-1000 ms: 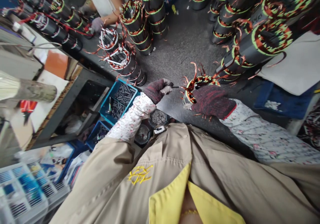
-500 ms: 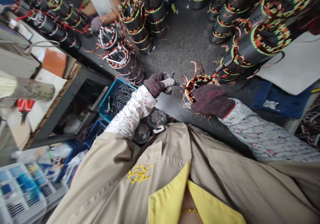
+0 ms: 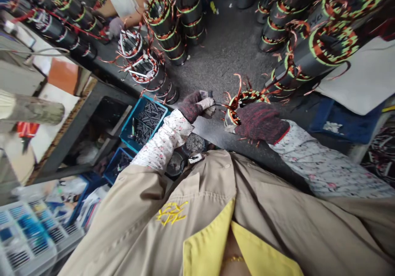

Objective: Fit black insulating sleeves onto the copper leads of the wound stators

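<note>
On the dark worktop in front of me stands a motor stator (image 3: 251, 96) with copper windings, green-yellow slot edges and loose copper wire ends. My right hand (image 3: 262, 121), in a dark red knitted glove, is wrapped round its near right side. My left hand (image 3: 199, 103), gloved alike with pale fingertips, is closed on a slim dark tool (image 3: 218, 103). The tool's thin end points right, at the copper wires on the stator's left rim. Whether its tip touches them I cannot tell. My fingers hide its handle in part.
Stacked stators (image 3: 333, 47) stand at right, more stators (image 3: 173, 29) at centre left. A blue bin (image 3: 125, 134) of small dark strips is by my left forearm, near a round tub (image 3: 195, 143) of grey bits. Far left, a co-worker's gloved hand (image 3: 115, 27) touches the stators.
The view has shifted slightly. My left hand keeps its hold on the tool with a small turn of the wrist. My right hand stays on the stator.
</note>
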{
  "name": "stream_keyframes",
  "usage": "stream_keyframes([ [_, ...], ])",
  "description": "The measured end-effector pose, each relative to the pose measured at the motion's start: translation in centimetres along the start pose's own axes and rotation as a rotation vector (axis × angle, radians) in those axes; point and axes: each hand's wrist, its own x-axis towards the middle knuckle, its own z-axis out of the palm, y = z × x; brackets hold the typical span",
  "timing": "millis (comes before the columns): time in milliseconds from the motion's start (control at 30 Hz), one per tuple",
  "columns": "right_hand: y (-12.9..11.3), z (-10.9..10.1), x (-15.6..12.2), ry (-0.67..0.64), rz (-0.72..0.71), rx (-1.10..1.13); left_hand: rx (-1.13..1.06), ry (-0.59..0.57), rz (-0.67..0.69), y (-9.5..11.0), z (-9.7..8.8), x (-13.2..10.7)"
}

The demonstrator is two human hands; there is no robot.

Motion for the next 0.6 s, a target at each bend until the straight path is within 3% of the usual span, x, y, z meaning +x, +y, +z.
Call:
stream_keyframes([
  [200, 0.2, 0.2, 0.1, 0.014, -0.005, 0.01, -0.058, -0.017, 0.026, 0.6, 2.3, 0.3],
  [433, -1.2, -0.9, -0.4, -0.052, 0.043, 0.028, -0.037, -0.004, 0.049, 0.5, 2.4, 0.3],
  [600, 0.2, -0.8, 0.0, -0.042, -0.01, -0.052, -0.051, -0.031, 0.088, 0.5, 3.5, 0.1],
])
